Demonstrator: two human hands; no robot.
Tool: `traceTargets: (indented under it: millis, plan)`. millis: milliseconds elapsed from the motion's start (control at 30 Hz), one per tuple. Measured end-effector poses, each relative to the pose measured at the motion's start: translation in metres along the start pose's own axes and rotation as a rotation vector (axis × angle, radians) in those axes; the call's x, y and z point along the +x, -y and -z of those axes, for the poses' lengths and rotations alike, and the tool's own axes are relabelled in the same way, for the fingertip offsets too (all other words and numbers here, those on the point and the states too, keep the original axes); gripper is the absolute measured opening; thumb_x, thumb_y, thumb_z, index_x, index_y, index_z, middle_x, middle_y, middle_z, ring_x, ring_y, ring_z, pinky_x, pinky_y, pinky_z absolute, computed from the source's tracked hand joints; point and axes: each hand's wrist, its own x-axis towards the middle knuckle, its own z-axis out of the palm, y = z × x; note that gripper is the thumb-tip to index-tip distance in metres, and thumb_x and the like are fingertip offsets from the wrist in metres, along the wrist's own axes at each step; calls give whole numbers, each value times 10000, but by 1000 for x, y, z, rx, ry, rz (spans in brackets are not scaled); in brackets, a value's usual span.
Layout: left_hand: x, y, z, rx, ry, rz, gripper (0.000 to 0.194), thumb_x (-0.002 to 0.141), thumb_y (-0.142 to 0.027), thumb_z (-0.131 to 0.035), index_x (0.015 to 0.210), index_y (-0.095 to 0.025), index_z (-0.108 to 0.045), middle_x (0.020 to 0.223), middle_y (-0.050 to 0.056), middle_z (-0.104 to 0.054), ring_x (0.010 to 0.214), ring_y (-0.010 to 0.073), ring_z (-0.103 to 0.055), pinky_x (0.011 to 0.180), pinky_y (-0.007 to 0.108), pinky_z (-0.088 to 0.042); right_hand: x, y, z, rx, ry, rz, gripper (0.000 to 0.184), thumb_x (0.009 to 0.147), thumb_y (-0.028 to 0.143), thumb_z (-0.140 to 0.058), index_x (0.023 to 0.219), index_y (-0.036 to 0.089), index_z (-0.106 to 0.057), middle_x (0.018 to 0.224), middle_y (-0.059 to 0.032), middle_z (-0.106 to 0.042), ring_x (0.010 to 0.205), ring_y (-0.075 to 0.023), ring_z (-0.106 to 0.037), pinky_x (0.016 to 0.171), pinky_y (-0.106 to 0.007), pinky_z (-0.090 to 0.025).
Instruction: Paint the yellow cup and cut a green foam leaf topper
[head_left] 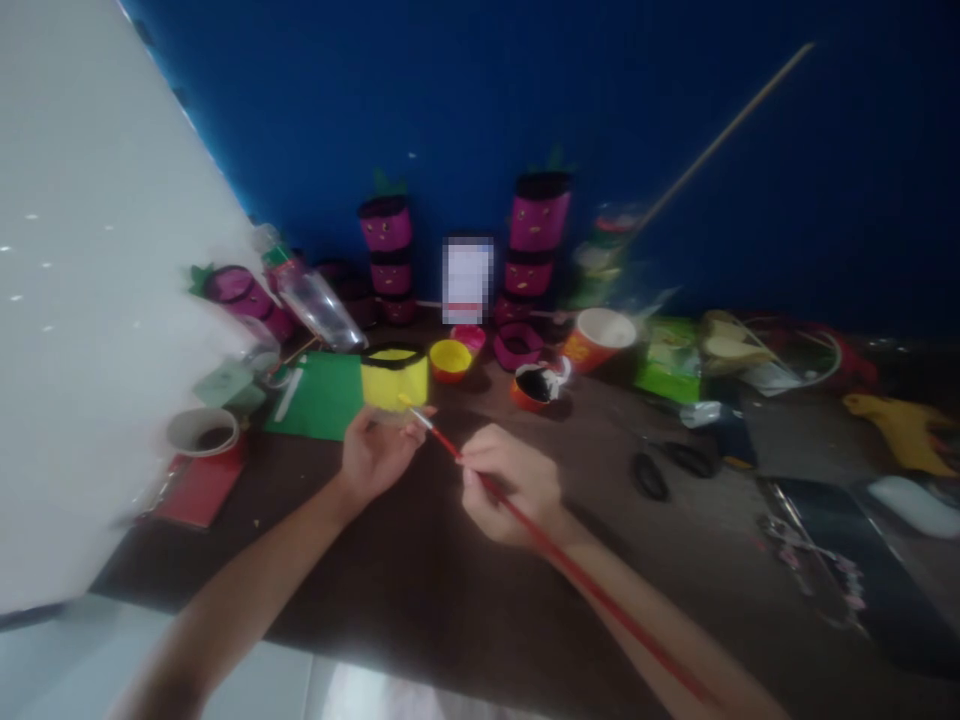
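Note:
My left hand (pixel 380 455) is closed around the lower edge of a yellow cardboard ring (pixel 394 382) with a black rim, holding it up over the table. A long red paintbrush (pixel 517 513) is pinched in my right hand (pixel 514 485). Its yellow-coated tip touches or nearly touches the ring's lower front. Just behind and right of the ring is a small cup of yellow paint (pixel 451 358). Another small cup (pixel 533 388) has black paint in it, and a pink one (pixel 469 338) stands behind.
Purple cardboard figures (pixel 538 215) stand along the blue wall. A clear bottle (pixel 322 300) leans at left over green card (pixel 322 400). A cup of dark liquid (pixel 206 438) sits at left, an orange cup (pixel 598 340) at back. Scissors (pixel 664 465), a phone (pixel 855 550) and a yellow glue gun (pixel 904 430) lie right.

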Motion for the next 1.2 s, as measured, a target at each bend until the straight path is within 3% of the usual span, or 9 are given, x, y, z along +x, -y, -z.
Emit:
traceTargets:
  millis: [233, 967, 1200]
  plan:
    - [0, -1, 1, -3, 17, 4, 498, 881, -299, -357, 1254, 24, -425, 773, 134, -593, 615, 142, -575, 533, 219, -517, -2, -2, -2, -1, -42, -16, 222, 671, 2, -535, 788, 189, -558, 694, -33, -604, 624, -151, -589, 565, -283, -497]
    - [0, 0, -2, 24, -1, -80, 440, 906, -283, -329, 1221, -22, -493, 743, 112, -599, 613, 131, -586, 533, 209, -506, -4, -1, -4, 14, 8, -69, 185, 685, 18, -531, 746, 191, -557, 680, -24, -606, 604, -135, -581, 554, -265, -496]
    - [3, -5, -2, 89, -64, -111, 601, 929, -463, -319, 1305, -2, -411, 941, 185, -661, 806, 174, -667, 637, 186, -541, -4, -5, 1, -33, -226, -76, 222, 705, 33, -562, 851, 197, -599, 761, -38, -635, 671, -158, -620, 587, -293, -525]
